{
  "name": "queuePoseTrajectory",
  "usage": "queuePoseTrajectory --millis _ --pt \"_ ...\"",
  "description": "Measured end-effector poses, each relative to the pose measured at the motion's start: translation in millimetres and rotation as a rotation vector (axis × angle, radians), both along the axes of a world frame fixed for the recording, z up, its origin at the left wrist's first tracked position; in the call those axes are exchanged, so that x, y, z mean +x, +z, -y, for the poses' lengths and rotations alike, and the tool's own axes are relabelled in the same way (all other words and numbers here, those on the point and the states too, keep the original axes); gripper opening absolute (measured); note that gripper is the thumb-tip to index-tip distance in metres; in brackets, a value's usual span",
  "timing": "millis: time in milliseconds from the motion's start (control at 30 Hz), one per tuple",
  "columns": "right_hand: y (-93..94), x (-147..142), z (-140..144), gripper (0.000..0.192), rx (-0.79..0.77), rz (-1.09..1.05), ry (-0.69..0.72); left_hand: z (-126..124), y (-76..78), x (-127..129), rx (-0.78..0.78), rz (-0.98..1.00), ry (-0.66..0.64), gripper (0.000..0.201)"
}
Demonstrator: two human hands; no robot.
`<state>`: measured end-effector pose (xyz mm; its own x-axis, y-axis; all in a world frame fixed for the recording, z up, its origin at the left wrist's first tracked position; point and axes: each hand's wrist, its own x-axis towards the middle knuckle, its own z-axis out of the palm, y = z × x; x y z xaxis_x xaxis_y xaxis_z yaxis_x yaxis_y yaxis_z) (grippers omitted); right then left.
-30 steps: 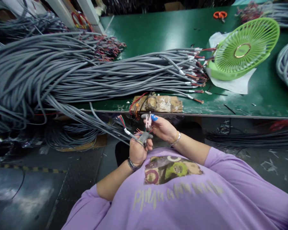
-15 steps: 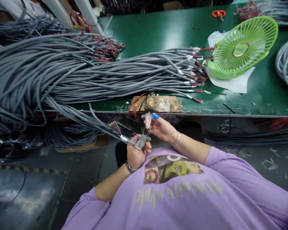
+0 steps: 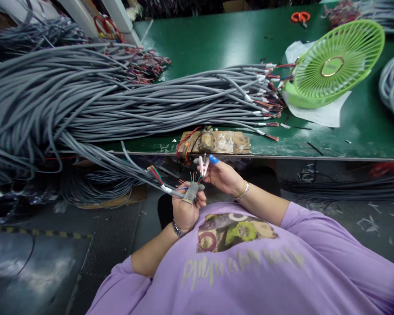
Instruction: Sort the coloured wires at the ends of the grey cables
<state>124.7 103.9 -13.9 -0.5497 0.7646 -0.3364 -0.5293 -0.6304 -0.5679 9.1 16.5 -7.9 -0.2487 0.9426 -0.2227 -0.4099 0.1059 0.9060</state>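
My left hand point(image 3: 186, 208) is closed around the end of a grey cable point(image 3: 174, 193), with a grey cover on its thumb. Thin coloured wires point(image 3: 193, 177) fan out from the cable end above that thumb. Close by on the right, my right hand point(image 3: 225, 177) pinches a small pink clip point(image 3: 203, 166), shaped like a clothes peg, near the wire tips. One of its fingertips wears a blue cover point(image 3: 213, 159). Left of my left hand, another cable with a white label point(image 3: 166, 188) ends in bunched red and green wires point(image 3: 155, 174).
Many grey cables point(image 3: 151, 103) lie across the green table point(image 3: 216, 39), their stripped ends pointing right. A green fan point(image 3: 335, 65) stands at the right, with orange-handled scissors point(image 3: 300, 17) behind it. A wooden block point(image 3: 231, 142) sits at the front edge.
The pink clip has turned in my right hand and now shows its V-shaped arms. My left hand and the cable have shifted slightly left.
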Motion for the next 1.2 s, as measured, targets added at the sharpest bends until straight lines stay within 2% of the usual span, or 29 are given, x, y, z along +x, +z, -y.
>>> queuePoseTrajectory --millis 267,467,667,933,1200 --pt "-7.6 -8.7 -5.2 0.039 -0.08 -0.07 0.055 -2.8 -3.9 2.7 0.022 -0.016 0.006 0.031" --pt "-10.7 -15.2 -6.7 0.037 -0.117 -0.091 -0.051 -2.5 -5.8 2.5 -0.031 -0.011 -0.001 0.031" --pt "-10.0 -16.3 -4.7 0.038 -0.119 -0.122 -0.046 1.0 -11.9 0.0 -0.037 -0.031 -0.002 0.029" --pt "-9.9 -1.5 -1.4 0.05 -0.087 -0.107 0.057 8.2 -11.8 -4.7 -0.025 -0.06 -0.011 0.03" --pt "-12.9 25.7 -3.2 0.049 0.085 0.078 0.367 12.9 -19.9 -10.4 -0.007 -0.147 -0.029 0.031"
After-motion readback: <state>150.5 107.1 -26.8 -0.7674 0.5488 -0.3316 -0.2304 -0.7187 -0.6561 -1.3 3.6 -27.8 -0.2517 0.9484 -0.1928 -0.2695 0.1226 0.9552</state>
